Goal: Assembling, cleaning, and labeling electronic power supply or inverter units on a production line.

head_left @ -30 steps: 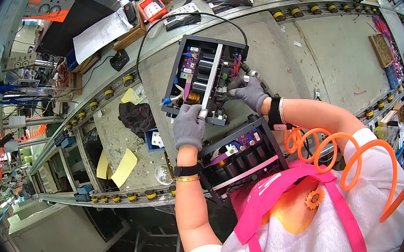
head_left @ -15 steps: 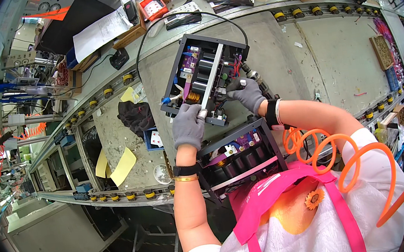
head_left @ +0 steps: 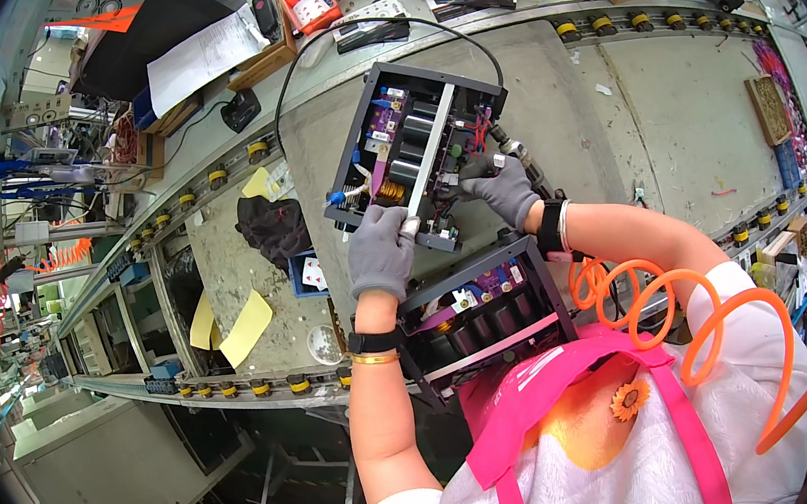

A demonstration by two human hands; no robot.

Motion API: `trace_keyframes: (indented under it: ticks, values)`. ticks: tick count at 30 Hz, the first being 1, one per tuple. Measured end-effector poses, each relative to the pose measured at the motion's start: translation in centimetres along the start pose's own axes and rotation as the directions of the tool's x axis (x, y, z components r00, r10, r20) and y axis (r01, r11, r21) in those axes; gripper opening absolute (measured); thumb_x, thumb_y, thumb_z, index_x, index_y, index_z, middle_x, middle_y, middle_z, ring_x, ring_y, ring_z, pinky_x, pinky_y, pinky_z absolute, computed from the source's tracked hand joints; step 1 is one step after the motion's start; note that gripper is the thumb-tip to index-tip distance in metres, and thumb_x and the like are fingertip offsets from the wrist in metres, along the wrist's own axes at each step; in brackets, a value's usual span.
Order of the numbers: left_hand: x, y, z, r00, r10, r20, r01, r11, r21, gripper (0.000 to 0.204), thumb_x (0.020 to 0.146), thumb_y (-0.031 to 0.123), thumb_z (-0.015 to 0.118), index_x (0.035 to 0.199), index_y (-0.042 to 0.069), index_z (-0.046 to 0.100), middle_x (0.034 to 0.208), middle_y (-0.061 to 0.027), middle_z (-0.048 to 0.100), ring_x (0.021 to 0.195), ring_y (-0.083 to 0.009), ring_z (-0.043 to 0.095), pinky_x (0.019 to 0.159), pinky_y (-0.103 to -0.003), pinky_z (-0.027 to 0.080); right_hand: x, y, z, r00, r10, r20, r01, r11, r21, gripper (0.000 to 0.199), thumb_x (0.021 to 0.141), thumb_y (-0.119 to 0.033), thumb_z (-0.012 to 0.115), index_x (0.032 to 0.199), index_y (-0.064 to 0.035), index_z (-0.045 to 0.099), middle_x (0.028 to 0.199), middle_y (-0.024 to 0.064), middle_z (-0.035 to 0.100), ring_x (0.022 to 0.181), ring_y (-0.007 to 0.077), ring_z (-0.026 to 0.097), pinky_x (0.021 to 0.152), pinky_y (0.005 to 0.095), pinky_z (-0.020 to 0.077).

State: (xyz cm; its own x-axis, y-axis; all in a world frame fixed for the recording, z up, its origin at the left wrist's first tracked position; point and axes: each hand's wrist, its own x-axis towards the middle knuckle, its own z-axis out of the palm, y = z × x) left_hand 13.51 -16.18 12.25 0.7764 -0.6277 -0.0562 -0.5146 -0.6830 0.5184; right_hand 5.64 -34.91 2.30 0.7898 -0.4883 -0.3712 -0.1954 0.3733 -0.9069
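Observation:
An open black electronics chassis [head_left: 342, 181] lies tilted on the bench. It holds black cylindrical capacitors, a purple circuit board, a copper coil and a pale metal crossbar [head_left: 435, 147]. My left hand [head_left: 383, 254], in a grey glove, is closed on its near edge by the crossbar's end, with the thumb on the bar. My right hand [head_left: 505, 191], also gloved, reaches in at the chassis's near right part among wires and small components. Its fingers are bent together there; whatever they hold is hidden. A second, similar chassis [head_left: 556, 302] lies nearer to me, against my pink apron.
A black cable [head_left: 375, 20] arcs behind the chassis. A dark tool-like object [head_left: 526, 168] lies right of it. Left are a black cloth [head_left: 272, 230], a blue box [head_left: 307, 274] and yellow paper [head_left: 248, 328]. An orange coiled hose [head_left: 697, 342] hangs by my right arm.
The whole view has shifted slightly. Both hands keep about the same places on the chassis, and no clear handling change shows.

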Motion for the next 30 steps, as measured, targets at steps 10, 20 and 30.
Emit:
trace_keyframes:
  ticks: [10,20,30]
  values:
    - [-0.1,-0.2,0.1,1.0,0.015,-0.018,-0.015,1.0,0.009,0.016,0.083,0.02,0.063,0.091,0.007,0.065,0.084,-0.0089,0.058,0.071,-0.0266,0.059,0.063,-0.035,0.046,0.2,0.5,-0.1,0.999,-0.043,0.013,0.043,0.999,0.001,0.011,0.074,0.006,0.065,0.084,0.0046,0.06,0.081,0.0131,0.064,0.072,0.0226,0.066,0.069,0.0343,0.0584]
    - [0.1,-0.3,0.1,1.0,0.011,-0.003,-0.012,1.0,-0.008,0.014,0.082,0.018,0.063,0.09,0.006,0.064,0.083,-0.0094,0.058,0.071,-0.0267,0.058,0.063,-0.035,0.046,0.1,-0.2,0.2,1.0,0.025,0.016,-0.025,1.0,-0.011,0.011,0.073,0.007,0.065,0.084,0.0045,0.062,0.078,0.0114,0.066,0.069,0.019,0.065,0.066,0.0297,0.0566]
    - [0.2,-0.1,0.0,1.0,0.02,0.011,-0.02,0.999,0.029,0.014,0.082,0.019,0.062,0.091,0.007,0.064,0.083,-0.0096,0.057,0.072,-0.0283,0.058,0.064,-0.036,0.046,0.4,-1.4,0.4,0.998,0.063,0.026,-0.062,0.997,-0.038,0.01,0.072,0.005,0.063,0.082,0.0051,0.062,0.076,0.0133,0.065,0.065,0.0225,0.066,0.063,0.0317,0.0573]
